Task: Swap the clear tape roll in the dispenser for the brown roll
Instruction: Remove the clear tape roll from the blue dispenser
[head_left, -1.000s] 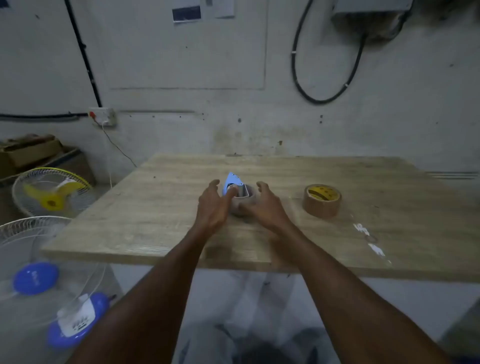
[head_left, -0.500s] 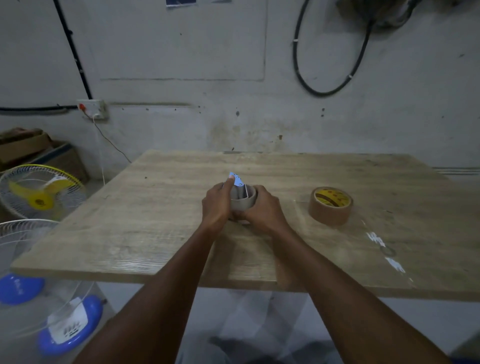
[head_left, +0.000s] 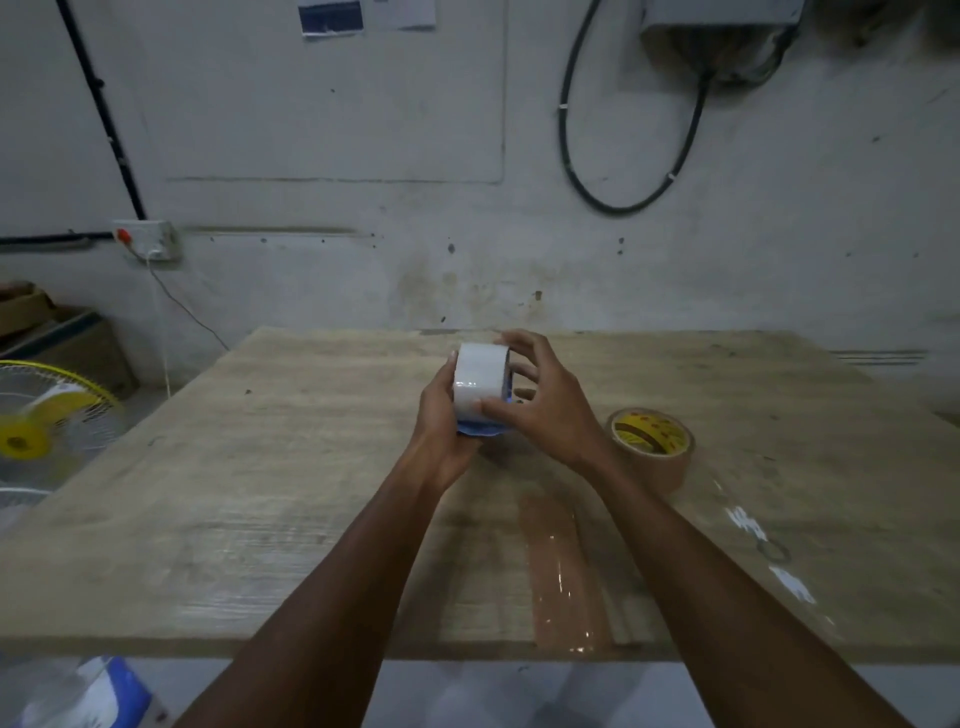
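Observation:
Both hands hold the blue tape dispenser (head_left: 480, 428) above the middle of the wooden table (head_left: 260, 493), tilted up on edge. The clear tape roll (head_left: 480, 376) sits in it and looks pale and glossy; only a blue sliver of the dispenser shows under the roll. My left hand (head_left: 441, 421) grips the dispenser from the left and below. My right hand (head_left: 540, 400) rests on the roll's right side, thumb across its front and fingers spread over the top. The brown roll (head_left: 652, 447) with a yellow core label lies flat on the table, right of my right wrist.
A shiny strip of brown tape (head_left: 566, 571) is stuck on the table near its front edge. White scraps (head_left: 779, 566) lie at the right. Fans (head_left: 47, 426) stand on the floor at the left. The wall runs just behind the table.
Both hands closed on the dispenser, lifted it off the table and turned it on edge, so the roll's outer face now points at me. The brown roll has not moved.

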